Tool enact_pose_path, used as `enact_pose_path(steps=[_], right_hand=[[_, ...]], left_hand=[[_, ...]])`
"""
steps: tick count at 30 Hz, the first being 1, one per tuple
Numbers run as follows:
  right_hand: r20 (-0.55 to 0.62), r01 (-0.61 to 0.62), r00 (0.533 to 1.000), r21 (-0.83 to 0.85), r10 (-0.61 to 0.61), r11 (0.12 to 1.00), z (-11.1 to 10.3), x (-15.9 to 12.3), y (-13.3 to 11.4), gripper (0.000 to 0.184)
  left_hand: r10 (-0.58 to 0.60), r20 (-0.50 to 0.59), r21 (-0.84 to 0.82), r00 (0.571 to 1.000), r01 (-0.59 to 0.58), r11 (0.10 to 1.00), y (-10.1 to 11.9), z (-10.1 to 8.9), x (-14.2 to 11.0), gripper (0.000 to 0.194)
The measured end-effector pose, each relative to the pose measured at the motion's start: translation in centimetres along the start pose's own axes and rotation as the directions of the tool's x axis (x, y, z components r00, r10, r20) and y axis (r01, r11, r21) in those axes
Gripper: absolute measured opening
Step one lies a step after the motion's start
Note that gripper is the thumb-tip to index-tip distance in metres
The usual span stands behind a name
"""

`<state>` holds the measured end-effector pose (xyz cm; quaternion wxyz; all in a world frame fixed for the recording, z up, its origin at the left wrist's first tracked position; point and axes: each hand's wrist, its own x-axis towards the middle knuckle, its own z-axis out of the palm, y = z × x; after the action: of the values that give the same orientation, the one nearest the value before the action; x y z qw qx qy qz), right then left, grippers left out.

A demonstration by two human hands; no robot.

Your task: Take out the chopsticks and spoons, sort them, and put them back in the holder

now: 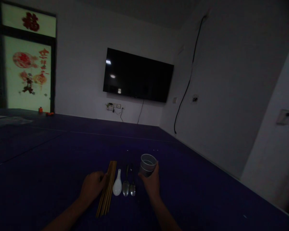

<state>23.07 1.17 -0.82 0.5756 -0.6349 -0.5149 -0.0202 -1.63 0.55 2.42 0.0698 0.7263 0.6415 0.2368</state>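
My left hand [93,185] is closed, its curled fingers at the left edge of a bundle of wooden chopsticks [107,191]. Its fingertips are partly hidden. Right of the chopsticks lies a white soup spoon [117,186], bowl toward me. Two metal spoons [126,188] [132,189] lie beside it in the same direction. My right hand [152,183] is wrapped around a pale, see-through-looking cup [148,165], with thumb and fingers on opposite sides. The cup is tilted slightly, its open top showing; whether its base touches the table is unclear.
The dark purple table [194,192] spreads widely around both hands. A wall-mounted television [138,75] and a hanging black cable [189,81] are beyond it. Small orange objects [49,114] and a clear plastic sheet [11,121] lie at the far left.
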Motion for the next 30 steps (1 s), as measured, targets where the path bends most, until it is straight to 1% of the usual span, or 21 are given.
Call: enact_pose_path(steps=[1, 2, 4, 5, 6, 7, 8, 9, 10, 11, 12, 14, 16, 17, 20, 22, 26, 30], right_hand=[[-0.015, -0.005, 1.0, -0.022, 0.005, 1.0, -0.3, 0.0, -0.6, 0.105], [-0.058, -0.004, 0.998, -0.056, 0.001, 0.998, -0.7, -0.1, -1.4, 0.109], [-0.154, 0.055, 0.985, -0.113, -0.072, 0.992, -1.7, -0.3, -3.2, 0.105], [-0.185, 0.108, 0.974, -0.126, -0.13, 0.986, -2.1, -0.4, -4.1, 0.098], [-0.199, 0.172, 0.96, -0.125, -0.194, 0.977, -2.5, -0.7, -4.9, 0.087], [-0.18, 0.249, 0.947, -0.112, -0.266, 0.962, -2.7, -1.0, -5.5, 0.071], [-0.102, 0.33, 0.935, -0.093, -0.339, 0.939, -2.8, -1.4, -6.0, 0.053], [0.009, 0.393, 0.919, -0.074, -0.394, 0.916, -2.7, -1.9, -6.4, 0.039], [0.143, 0.439, 0.893, -0.064, -0.427, 0.896, -2.6, -2.4, -6.6, 0.035], [0.28, 0.46, 0.862, -0.08, -0.423, 0.885, -2.4, -3.0, -6.8, 0.038], [0.386, 0.476, 0.83, -0.114, -0.403, 0.872, -2.2, -3.6, -6.9, 0.041], [0.519, 0.53, 0.759, -0.145, -0.392, 0.835, -1.8, -4.5, -7.2, 0.038], [0.576, 0.568, 0.717, -0.157, -0.392, 0.808, -1.6, -5.0, -7.5, 0.035], [0.592, 0.576, 0.706, -0.16, -0.389, 0.801, -1.6, -5.2, -7.7, 0.034], [0.622, 0.569, 0.697, -0.175, -0.358, 0.804, -1.6, -4.9, -7.9, 0.034], [0.634, 0.548, 0.699, -0.18, -0.33, 0.817, -1.5, -4.5, -7.6, 0.035], [0.634, 0.49, 0.726, -0.206, -0.266, 0.847, -1.1, -3.9, -6.7, 0.037], [0.612, 0.475, 0.744, -0.201, -0.269, 0.857, -0.9, -3.9, -6.4, 0.036]], left_hand=[[-0.005, 0.001, 0.005, 1.0, 0.005, 1.0, 0.0, 0.0, 0.0, 0.047], [-0.006, 0.001, 0.008, 1.0, 0.006, 1.0, 0.1, 0.1, 0.0, 0.046], [-0.002, -0.003, 0.011, 1.0, 0.002, 1.0, 0.1, 0.1, -0.1, 0.044], [0.002, -0.006, 0.01, 1.0, -0.002, 1.0, 0.1, 0.1, -0.1, 0.043], [0.006, -0.006, 0.008, 1.0, -0.006, 1.0, 0.1, 0.1, -0.1, 0.042], [0.008, -0.004, 0.006, 1.0, -0.008, 1.0, 0.2, 0.1, -0.2, 0.04], [0.008, 0.0, 0.004, 1.0, -0.008, 1.0, 0.2, 0.1, -0.2, 0.039], [0.008, 0.005, 0.003, 1.0, -0.008, 1.0, 0.2, 0.1, -0.2, 0.038], [0.008, 0.009, 0.003, 1.0, -0.008, 1.0, 0.2, 0.1, -0.2, 0.036], [0.009, 0.01, 0.006, 1.0, -0.009, 1.0, 0.2, 0.1, -0.2, 0.034], [0.01, 0.008, 0.012, 1.0, -0.01, 1.0, 0.2, 0.1, -0.3, 0.033], [0.011, 0.004, 0.03, 1.0, -0.011, 0.999, 0.2, 0.1, -0.3, 0.03], [0.009, -0.002, 0.048, 1.0, -0.009, 0.999, 0.2, 0.1, -0.3, 0.029], [0.009, -0.005, 0.055, 1.0, -0.008, 0.998, 0.2, 0.1, -0.3, 0.028], [0.005, -0.004, 0.072, 1.0, -0.005, 0.997, 0.3, 0.0, -0.3, 0.027], [0.003, 0.007, 0.088, 1.0, -0.004, 0.996, 0.3, 0.0, -0.3, 0.026], [-0.003, 0.021, 0.106, 1.0, 0.001, 0.994, 0.4, 0.0, -0.4, 0.025], [0.001, 0.012, 0.104, 1.0, -0.003, 0.995, 0.4, 0.0, -0.5, 0.025]])
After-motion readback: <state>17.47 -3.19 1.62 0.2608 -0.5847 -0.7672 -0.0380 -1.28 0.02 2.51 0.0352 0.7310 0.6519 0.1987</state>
